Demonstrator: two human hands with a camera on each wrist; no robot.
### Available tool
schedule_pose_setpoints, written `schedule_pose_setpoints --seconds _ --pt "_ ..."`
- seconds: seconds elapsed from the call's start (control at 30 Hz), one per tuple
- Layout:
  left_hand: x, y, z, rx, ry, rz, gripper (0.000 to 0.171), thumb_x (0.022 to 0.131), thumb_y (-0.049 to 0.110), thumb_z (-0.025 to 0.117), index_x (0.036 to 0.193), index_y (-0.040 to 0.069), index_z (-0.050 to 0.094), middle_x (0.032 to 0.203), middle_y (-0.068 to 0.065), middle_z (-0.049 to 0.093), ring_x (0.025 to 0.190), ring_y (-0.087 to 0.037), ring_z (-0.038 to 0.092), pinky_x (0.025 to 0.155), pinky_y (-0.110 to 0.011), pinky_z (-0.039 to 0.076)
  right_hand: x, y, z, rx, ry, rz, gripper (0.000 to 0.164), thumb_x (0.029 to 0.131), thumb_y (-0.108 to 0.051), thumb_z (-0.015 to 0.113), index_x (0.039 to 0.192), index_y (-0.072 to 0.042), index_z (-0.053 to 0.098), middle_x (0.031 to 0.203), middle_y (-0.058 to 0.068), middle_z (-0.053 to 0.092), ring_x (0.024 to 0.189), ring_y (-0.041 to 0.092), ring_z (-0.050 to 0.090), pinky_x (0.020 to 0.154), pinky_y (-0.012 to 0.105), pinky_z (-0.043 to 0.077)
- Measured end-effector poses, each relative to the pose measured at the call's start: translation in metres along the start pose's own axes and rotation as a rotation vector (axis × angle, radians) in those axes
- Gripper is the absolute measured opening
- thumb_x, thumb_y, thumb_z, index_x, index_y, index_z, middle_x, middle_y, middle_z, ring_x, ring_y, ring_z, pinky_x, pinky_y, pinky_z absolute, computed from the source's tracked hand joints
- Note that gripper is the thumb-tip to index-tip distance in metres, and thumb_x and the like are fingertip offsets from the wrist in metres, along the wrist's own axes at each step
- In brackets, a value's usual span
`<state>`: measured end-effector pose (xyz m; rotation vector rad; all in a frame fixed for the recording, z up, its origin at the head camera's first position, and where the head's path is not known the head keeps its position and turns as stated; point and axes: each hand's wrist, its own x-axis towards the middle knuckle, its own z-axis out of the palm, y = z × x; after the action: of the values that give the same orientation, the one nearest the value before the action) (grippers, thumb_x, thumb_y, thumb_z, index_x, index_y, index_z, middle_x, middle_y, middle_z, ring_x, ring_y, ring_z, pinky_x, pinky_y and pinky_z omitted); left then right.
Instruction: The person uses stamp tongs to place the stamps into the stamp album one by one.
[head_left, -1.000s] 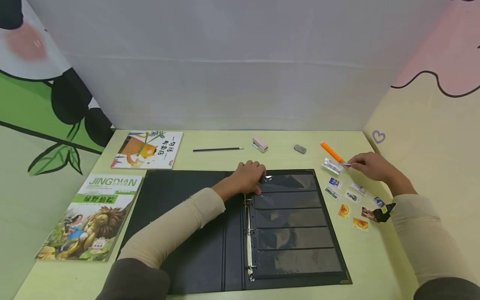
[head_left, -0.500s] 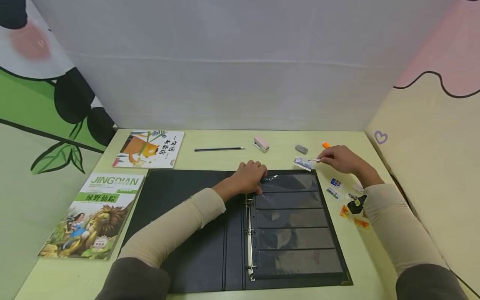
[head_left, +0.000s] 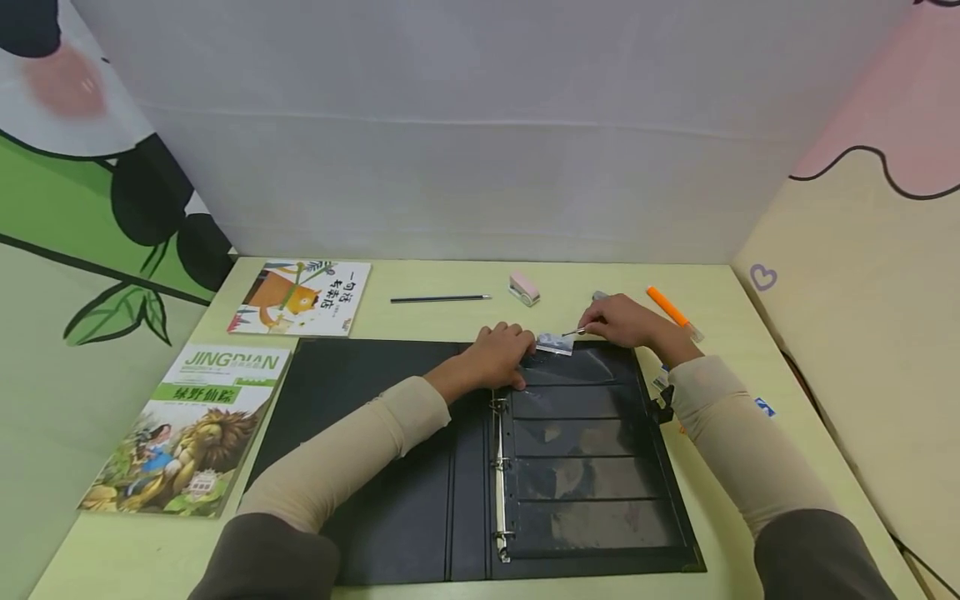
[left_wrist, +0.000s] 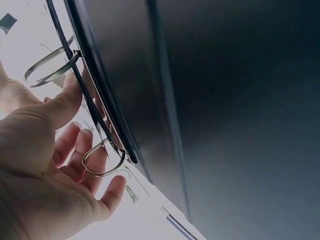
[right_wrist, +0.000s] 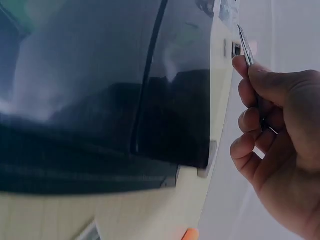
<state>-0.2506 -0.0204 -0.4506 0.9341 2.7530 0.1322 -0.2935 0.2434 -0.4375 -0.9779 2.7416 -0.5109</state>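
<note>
A black ring binder (head_left: 375, 458) lies spread on the table, with a clear pocket page (head_left: 592, 442) of several rows on its right side. At the top inner corner of that page, my left hand (head_left: 497, 354) grips the edge, its thumb on the pocket side; in the left wrist view the thumb meets the page edge beside the metal rings (left_wrist: 104, 159). My right hand (head_left: 622, 321) pinches metal tweezers (right_wrist: 246, 45). At their tips is a pale postage stamp (head_left: 555, 343), over the top edge of the page, just right of my left hand.
Loose stamps (head_left: 765, 407) lie to the right, mostly hidden by my right sleeve. Along the back are a pencil (head_left: 441, 298), a pink stapler (head_left: 523, 288), a partly covered grey eraser (head_left: 598, 295) and an orange pen-like tool (head_left: 667, 307). Two books (head_left: 300, 298) lie at left.
My right hand has carried the stamp in the tweezers leftward, from the loose stamps to the top of the page. The left hand has stayed in place.
</note>
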Motion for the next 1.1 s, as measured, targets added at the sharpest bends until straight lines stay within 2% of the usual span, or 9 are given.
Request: schedule_pose_setpoints --seconds 0.27,0.47,0.93,1.1 --pt "-0.001 0.001 0.0 0.016 0.009 0.021 0.051 0.079 0.044 0.076 0.118 0.021 0.052 0.121 -0.001 0.054 0.109 -0.021 0.049 0.094 -0.045 0.041 0.012 -0.012 0.011 0.008 -0.086 -0.045 0.017 0.095 -0.016 0.058 0.102 -0.014 0.074 0.1 0.003 0.071 0.092 0.019 0.064 0.084 0.039 0.05" --pt "0.0 0.0 0.001 0.02 0.016 0.01 0.052 0.078 0.044 0.077 0.118 0.021 0.052 0.12 0.0 0.054 0.108 -0.021 0.049 0.093 -0.045 0.04 0.017 -0.02 0.013 -0.053 -0.099 -0.067 0.017 0.094 -0.011 0.059 0.099 -0.016 0.075 0.093 0.0 0.069 0.083 0.013 0.062 0.078 0.036 0.05" --pt "-0.001 0.003 -0.006 0.019 0.002 0.006 0.055 0.077 0.043 0.078 0.12 0.02 0.052 0.121 0.0 0.054 0.11 -0.021 0.048 0.096 -0.045 0.039 0.021 -0.023 0.01 -0.086 -0.105 -0.029 0.017 0.093 -0.008 0.06 0.101 -0.013 0.074 0.096 0.002 0.069 0.087 0.016 0.064 0.08 0.036 0.052" --pt "-0.001 0.002 -0.007 0.025 0.001 0.006 0.057 0.077 0.044 0.078 0.121 0.02 0.052 0.122 0.0 0.053 0.111 -0.021 0.047 0.097 -0.045 0.039 0.022 -0.022 0.009 -0.108 -0.117 -0.046 0.018 0.092 -0.005 0.06 0.1 -0.013 0.075 0.094 0.002 0.069 0.085 0.016 0.064 0.079 0.036 0.052"
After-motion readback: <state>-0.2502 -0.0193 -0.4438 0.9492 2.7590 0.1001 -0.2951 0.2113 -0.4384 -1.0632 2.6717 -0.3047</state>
